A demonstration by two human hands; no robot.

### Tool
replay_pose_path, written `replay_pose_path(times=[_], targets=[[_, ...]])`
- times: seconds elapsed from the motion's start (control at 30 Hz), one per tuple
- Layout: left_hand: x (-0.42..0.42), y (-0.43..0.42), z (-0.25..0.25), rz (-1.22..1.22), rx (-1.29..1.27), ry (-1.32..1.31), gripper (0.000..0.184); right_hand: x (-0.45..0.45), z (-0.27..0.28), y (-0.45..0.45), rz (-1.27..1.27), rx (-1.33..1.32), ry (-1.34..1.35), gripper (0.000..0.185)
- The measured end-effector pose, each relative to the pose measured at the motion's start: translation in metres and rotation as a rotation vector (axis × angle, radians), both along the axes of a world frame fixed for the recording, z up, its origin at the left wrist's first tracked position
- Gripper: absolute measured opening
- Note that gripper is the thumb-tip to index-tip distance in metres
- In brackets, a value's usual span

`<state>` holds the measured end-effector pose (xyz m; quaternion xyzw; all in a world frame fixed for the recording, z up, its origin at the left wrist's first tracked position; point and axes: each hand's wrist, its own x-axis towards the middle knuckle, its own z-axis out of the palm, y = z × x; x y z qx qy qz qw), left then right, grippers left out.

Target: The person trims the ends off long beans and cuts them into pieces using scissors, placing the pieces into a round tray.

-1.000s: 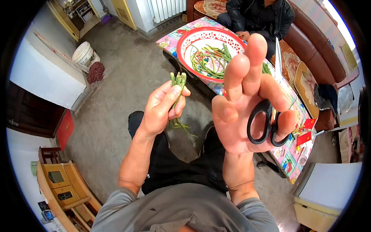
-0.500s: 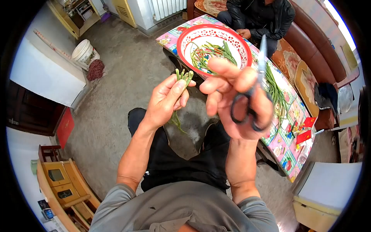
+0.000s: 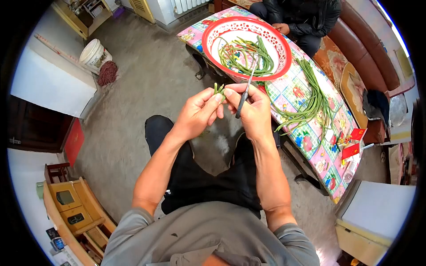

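Observation:
Near the middle of the head view, my left hand (image 3: 194,114) is closed around a small bunch of long green beans (image 3: 218,90), their ends poking up past the thumb. My right hand (image 3: 254,111) has come up against it, its thumb and fingertips at the same bean ends. Black-handled scissors (image 3: 243,100) are held in my right hand, blades pointing up and away toward the basin. A red-rimmed white basin (image 3: 285,62) on the table holds more long beans (image 3: 265,60). To its right lies a loose bundle of long beans (image 3: 314,99).
The table (image 3: 317,157) has a patterned cover and carries small red flags (image 3: 350,151) at its right end. Another person (image 3: 306,20) sits beyond it, near a brown sofa (image 3: 361,42). A white bucket (image 3: 94,55) and a wooden cabinet (image 3: 73,206) stand left.
My right hand, earlier raised with fingers spread and scissors hanging on it, has moved left and down to the beans in my left hand. The scissors came with it.

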<state>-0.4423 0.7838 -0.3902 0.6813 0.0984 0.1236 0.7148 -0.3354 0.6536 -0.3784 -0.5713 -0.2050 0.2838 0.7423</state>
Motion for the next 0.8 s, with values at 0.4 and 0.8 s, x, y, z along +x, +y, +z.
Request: replay_pose_path(times=[0.4,0.8], targets=[[0.023,0.036,-0.037,0.034,-0.12,0.083,0.029,0.032,-0.04,-0.002,-0.016,-0.41,-0.544,0.044],[0.023,0.039,-0.026,-0.006,0.152,0.018,0.026,0.005,-0.024,-0.026,0.085,-0.635,-0.923,0.051]])
